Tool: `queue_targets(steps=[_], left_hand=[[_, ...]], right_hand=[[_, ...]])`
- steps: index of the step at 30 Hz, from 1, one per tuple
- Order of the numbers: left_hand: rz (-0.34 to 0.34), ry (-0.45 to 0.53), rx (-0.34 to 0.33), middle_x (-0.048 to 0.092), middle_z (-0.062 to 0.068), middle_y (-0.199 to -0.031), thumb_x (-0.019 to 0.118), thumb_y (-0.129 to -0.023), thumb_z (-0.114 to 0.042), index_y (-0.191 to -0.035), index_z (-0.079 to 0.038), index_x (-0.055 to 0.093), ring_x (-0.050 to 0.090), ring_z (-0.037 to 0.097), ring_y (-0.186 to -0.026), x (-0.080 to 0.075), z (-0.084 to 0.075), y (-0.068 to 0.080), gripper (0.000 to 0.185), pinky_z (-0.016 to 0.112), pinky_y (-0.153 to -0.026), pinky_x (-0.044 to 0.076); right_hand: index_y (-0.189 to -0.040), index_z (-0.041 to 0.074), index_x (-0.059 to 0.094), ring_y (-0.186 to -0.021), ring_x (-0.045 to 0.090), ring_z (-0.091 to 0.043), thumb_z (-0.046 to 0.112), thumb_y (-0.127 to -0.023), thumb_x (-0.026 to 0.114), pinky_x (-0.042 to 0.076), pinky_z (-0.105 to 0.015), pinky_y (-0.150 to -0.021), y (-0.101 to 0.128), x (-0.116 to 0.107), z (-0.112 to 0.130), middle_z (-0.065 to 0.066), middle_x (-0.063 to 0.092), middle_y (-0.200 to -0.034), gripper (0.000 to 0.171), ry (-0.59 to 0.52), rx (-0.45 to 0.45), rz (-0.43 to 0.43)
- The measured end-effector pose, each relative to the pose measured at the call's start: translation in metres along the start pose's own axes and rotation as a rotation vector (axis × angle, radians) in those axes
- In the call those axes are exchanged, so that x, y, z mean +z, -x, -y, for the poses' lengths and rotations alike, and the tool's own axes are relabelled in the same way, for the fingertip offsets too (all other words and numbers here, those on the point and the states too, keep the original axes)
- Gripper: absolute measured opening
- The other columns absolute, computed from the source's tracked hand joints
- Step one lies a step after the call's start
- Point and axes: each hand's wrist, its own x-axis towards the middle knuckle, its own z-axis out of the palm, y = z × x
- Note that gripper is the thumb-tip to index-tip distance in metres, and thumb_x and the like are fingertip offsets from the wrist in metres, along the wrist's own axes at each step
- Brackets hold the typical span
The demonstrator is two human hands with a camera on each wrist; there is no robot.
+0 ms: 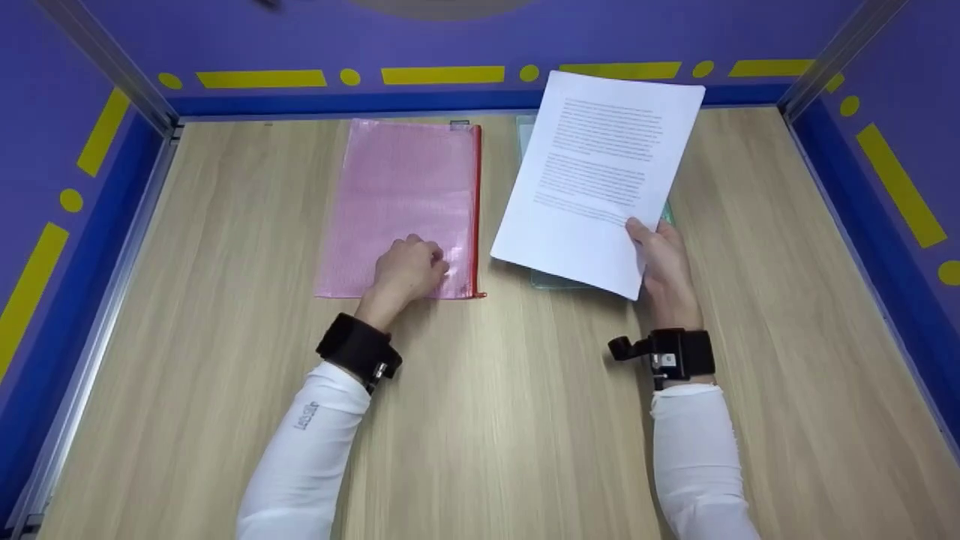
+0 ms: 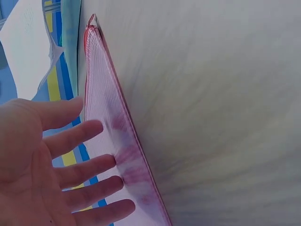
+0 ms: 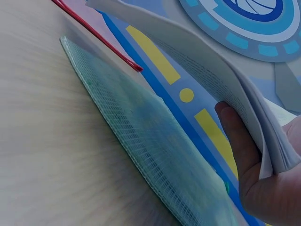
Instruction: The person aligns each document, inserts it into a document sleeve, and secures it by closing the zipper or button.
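A pink mesh zip pouch (image 1: 409, 172) with a red zipper along its right side lies flat on the table. My left hand (image 1: 410, 268) is over its lower right part, palm down. In the left wrist view the fingers (image 2: 89, 172) are loosely spread with nothing between them, their tips right at the pouch. My right hand (image 1: 664, 259) grips a stack of printed paper sheets (image 1: 592, 180) by its lower right edge, thumb on the printed face. Raised and tilted, the sheets hide most of a green mesh pouch (image 3: 141, 127) beneath them.
The wooden table (image 1: 480, 420) is bordered at the back and both sides by purple-blue panels (image 1: 442, 45) with yellow marks. The red zipper pull (image 1: 480, 295) sticks out at the pink pouch's near right corner.
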Motion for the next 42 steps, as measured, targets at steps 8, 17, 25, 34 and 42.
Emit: queue_targets(steps=[8,17,25,34,42], left_hand=[[-0.037,-0.013,-0.029,0.058,0.017,-0.135,0.053,-0.1,-0.035,-0.13,-0.008,0.062,0.056,0.037,-0.121,0.008,-0.028,-0.013,0.042,0.052,-0.096,0.052],[-0.119,-0.123,-0.019,0.062,0.02,-0.121,0.058,-0.097,-0.038,-0.119,0.0,0.065,0.058,0.037,-0.112,0.024,-0.043,-0.023,0.045,0.05,-0.086,0.056],[-0.085,-0.191,-0.088,0.056,0.02,-0.122,0.061,-0.094,-0.048,-0.125,0.005,0.06,0.054,0.036,-0.114,0.029,-0.042,-0.016,0.062,0.049,-0.086,0.056],[-0.102,-0.252,-0.086,0.057,0.02,-0.121,0.056,-0.097,-0.047,-0.133,0.007,0.054,0.054,0.035,-0.113,0.03,-0.047,-0.016,0.066,0.045,-0.078,0.059],[-0.142,-0.282,-0.067,0.06,0.018,-0.114,0.055,-0.095,-0.034,-0.121,0.006,0.062,0.057,0.034,-0.105,0.031,-0.048,-0.018,0.048,0.04,-0.072,0.059]], right_hand=[[-0.148,0.018,0.045,-0.117,0.061,-0.014,0.023,-0.104,0.048,0.048,-0.025,-0.09,-0.002,-0.002,-0.005,-0.004,0.062,-0.134,0.044,0.008,0.006,0.0],[-0.149,0.018,0.044,-0.118,0.061,-0.016,0.022,-0.104,0.048,0.05,-0.026,-0.09,-0.004,-0.004,-0.006,-0.005,0.061,-0.136,0.045,0.004,0.006,0.001],[-0.148,0.015,0.044,-0.114,0.064,-0.015,0.021,-0.104,0.048,0.052,-0.026,-0.088,-0.003,-0.001,-0.009,-0.004,0.065,-0.129,0.044,-0.019,0.006,0.024],[-0.147,0.013,0.044,-0.115,0.061,-0.015,0.021,-0.104,0.048,0.05,-0.025,-0.088,-0.004,-0.001,-0.006,-0.003,0.064,-0.129,0.045,-0.012,0.005,0.014],[-0.146,0.01,0.045,-0.109,0.062,-0.013,0.021,-0.103,0.049,0.051,-0.024,-0.085,-0.004,-0.003,-0.003,0.0,0.066,-0.12,0.045,-0.01,0.016,-0.003]])
